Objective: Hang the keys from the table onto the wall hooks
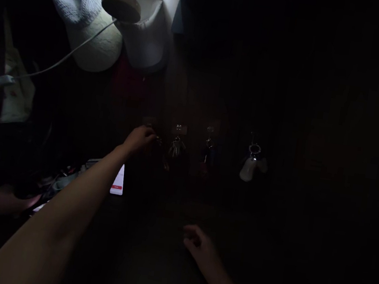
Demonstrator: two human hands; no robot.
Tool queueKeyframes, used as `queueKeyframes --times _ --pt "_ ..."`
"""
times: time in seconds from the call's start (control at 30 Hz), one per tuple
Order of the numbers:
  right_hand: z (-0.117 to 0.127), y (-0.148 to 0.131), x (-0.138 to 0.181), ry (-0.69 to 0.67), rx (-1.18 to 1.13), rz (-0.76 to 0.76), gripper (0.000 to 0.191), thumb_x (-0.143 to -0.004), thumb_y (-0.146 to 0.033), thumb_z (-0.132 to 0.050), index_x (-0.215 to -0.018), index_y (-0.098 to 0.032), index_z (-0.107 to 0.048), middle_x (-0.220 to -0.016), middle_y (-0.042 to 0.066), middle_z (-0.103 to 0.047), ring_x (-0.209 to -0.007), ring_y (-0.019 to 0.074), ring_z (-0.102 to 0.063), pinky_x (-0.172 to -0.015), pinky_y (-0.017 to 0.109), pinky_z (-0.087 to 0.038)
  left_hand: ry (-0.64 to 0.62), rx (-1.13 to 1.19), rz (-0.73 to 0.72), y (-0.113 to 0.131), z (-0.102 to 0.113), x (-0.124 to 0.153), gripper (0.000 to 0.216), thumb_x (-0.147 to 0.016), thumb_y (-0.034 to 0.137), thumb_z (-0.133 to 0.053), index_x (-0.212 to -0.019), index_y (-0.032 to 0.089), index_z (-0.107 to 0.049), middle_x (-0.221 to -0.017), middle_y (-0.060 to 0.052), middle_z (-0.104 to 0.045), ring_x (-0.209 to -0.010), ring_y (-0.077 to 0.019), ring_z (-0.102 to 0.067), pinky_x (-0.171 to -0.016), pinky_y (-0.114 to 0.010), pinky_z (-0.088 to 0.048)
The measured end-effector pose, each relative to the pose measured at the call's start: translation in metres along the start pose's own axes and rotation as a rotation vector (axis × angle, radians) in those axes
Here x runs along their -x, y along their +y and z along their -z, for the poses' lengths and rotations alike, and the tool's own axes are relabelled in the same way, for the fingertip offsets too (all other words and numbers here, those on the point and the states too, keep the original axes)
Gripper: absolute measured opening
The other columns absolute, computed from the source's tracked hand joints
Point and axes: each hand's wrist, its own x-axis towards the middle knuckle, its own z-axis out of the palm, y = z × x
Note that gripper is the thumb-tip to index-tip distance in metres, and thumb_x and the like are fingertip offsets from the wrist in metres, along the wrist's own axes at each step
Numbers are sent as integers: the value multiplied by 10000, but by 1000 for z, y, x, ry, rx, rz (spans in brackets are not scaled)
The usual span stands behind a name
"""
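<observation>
1. Head view: left hand (138, 138) is raised to a small bunch of keys (157, 141); too dim to tell whether the fingers pinch it.
2. Right hand (198, 246) is loosely curled, low, touching nothing visible.
3. Silver keys (176, 147), darker keys (207, 145) and a smooth white fob (249, 169) hang in a row to its right, untouched, on a dark panel (196, 91).
4. Pale woven cap (83, 9) sits well above.

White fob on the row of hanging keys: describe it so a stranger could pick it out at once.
Start from the two pale caps at the top left of the view. Below them, a row of keys hangs against a dark surface; look right, past the left hand. At the far end, the white fob hangs from a metal ring, far bulkier and paler than the metal keys beside it.
</observation>
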Motion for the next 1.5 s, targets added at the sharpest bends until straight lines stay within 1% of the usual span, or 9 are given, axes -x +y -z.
queueKeyframes --times 0.23,0.4,0.53,0.67,0.83,0.97,1.13,1.27,1.5 --pt "2 -2 2 -45 55 1 212 -734 -321 -492 -858 -217 -629 -813 23 -650 -796 182 -594 -713 273 -431 30 48 143 -18 -4 -17 303 -786 328 -458 -930 195 -689 -917 -50 -591 -891 -200 -565 -849 -318 -421" --pt "2 -1 1 -83 76 -2 171 -740 -294 -484 -800 -211 -620 -821 24 -655 -823 187 -594 -751 281 -419 120 130 159 -30 -15 -8 287 -783 344 -472 -968 230 -659 -932 -36 -580 -964 -207 -543 -896 -348 -402" --pt "2 -1 0 -96 85 -2 174 -748 -287 -467 -790 -203 -614 -806 25 -651 -805 181 -590 -738 277 -414 187 218 198 -28 -26 6 299 -790 380 -484 -1027 258 -620 -985 -32 -573 -990 -207 -549 -917 -378 -395" --pt "2 -3 1 -91 73 9 160 -746 -273 -470 -770 -203 -612 -791 15 -648 -792 171 -586 -731 267 -410 246 232 174 -21 -38 22 405 -774 398 -530 -1155 259 -544 -1052 -54 -562 -1017 -228 -551 -926 -413 -395" --pt "3 -6 3 -96 62 14 164 -752 -266 -456 -750 -195 -605 -735 9 -624 -740 158 -575 -687 254 -403 304 274 63 -18 -52 40 593 -768 310 -553 -1329 253 -369 -1262 -90 -483 -1167 -252 -468 -979 -445 -367" --pt "3 -6 2 -96 65 12 166 -749 -266 -455 -756 -191 -603 -720 9 -617 -716 151 -571 -664 249 -400 295 371 33 -15 -60 53 716 -773 288 -558 -1403 239 -221 -1404 -98 -366 -1280 -250 -361 -1054 -441 -296" --pt "2 -5 3 -81 90 41 170 -744 -256 -455 -757 -187 -610 -724 10 -626 -733 152 -577 -691 253 -403 240 460 140 -12 -67 74 762 -797 313 -534 -1430 223 -119 -1456 -100 -303 -1315 -242 -318 -1083 -434 -259" --pt "2 -5 4 -64 84 43 172 -746 -257 -455 -750 -188 -613 -699 5 -619 -699 149 -572 -667 254 -404 194 489 214 -13 -77 97 706 -812 347 -511 -1419 223 -174 -1471 -97 -273 -1338 -232 -273 -1098 -428 -231" --pt "2 -7 5 -52 9 47 140 -740 -249 -473 -717 -184 -594 -634 -5 -592 -628 129 -544 -601 233 -388 108 515 270 -10 -96 141 590 -825 356 -483 -1370 218 -303 -1433 -96 -343 -1320 -222 -310 -1094 -435 -234"
